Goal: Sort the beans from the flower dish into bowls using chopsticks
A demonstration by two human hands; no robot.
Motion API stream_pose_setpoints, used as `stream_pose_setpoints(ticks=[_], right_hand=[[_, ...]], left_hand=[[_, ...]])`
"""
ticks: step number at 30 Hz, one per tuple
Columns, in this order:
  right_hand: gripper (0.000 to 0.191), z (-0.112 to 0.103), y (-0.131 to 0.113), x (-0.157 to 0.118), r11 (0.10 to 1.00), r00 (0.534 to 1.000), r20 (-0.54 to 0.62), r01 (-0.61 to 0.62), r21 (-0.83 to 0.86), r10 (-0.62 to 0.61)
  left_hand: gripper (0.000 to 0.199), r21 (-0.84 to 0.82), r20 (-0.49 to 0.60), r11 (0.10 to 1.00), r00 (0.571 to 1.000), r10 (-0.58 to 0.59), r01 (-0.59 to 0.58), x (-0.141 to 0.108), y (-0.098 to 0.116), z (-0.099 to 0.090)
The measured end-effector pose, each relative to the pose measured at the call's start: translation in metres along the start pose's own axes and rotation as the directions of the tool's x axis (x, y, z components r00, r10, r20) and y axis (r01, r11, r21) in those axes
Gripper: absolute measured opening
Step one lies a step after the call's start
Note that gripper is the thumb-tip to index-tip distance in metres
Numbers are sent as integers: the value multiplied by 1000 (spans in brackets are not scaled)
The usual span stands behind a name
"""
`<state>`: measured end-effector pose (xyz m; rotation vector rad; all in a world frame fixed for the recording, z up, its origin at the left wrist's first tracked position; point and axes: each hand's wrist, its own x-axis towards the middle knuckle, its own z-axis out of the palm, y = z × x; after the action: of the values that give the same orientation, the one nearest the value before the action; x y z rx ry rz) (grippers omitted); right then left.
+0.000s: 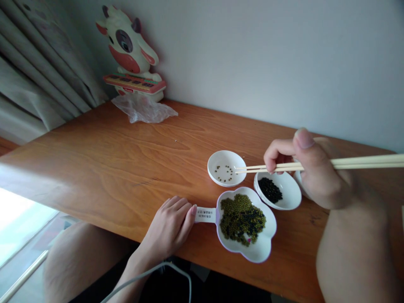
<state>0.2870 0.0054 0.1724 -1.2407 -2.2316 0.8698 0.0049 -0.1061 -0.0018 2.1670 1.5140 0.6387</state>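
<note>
My right hand (315, 168) grips a pair of pale chopsticks (362, 162). Their tips reach over the right side of a white bowl (225, 182) with several small green beans on its bottom. Below it, a flower-shaped white scoop (263, 248) with a purple rim holds mixed green beans (236, 204) and black grains (255, 221). My left hand (175, 223) is closed around the scoop's labelled handle (206, 215). A second white bowl (292, 193), holding only black grains (269, 190), stands under my right hand. Behind that hand a further white bowl is mostly hidden.
A cow-shaped toy with a keyboard (134, 54) leans by the wall at the back left. Before it lies a crumpled clear plastic bag (145, 108). A grey cable (151, 271) crosses my left forearm. The wooden table's (126, 168) front edge runs above my legs.
</note>
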Motion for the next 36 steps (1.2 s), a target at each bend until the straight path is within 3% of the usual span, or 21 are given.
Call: stream_pose_setpoints(ticks=[11,19,23,29,33,36], right_hand=[[73,9,1,-2,992,983,138,120,46,-125],[77,15,-1,-6,956,957,15,291,-15,-291],[78,15,-12,-9,964,964,-6,267,-8,-267],[72,9,-21,-16,984,977,137,173,-52,-164],[68,19,-10,-16,966,952,188,253,-48,-240],[62,31,3,-9,972,952,248,210,-103,-179]], left_hand=[[36,-10,22,1000,1000,-2,2,-2,-6,2],[36,-23,16,1000,1000,14,-14,-3,-10,1],[35,-19,19,1000,1000,18,-18,-6,-11,2],[38,-5,5,1000,1000,15,-14,-4,-9,2],[38,-2,1,1000,1000,4,-4,-4,-10,3],[37,9,-11,1000,1000,10,-10,-5,-11,5]])
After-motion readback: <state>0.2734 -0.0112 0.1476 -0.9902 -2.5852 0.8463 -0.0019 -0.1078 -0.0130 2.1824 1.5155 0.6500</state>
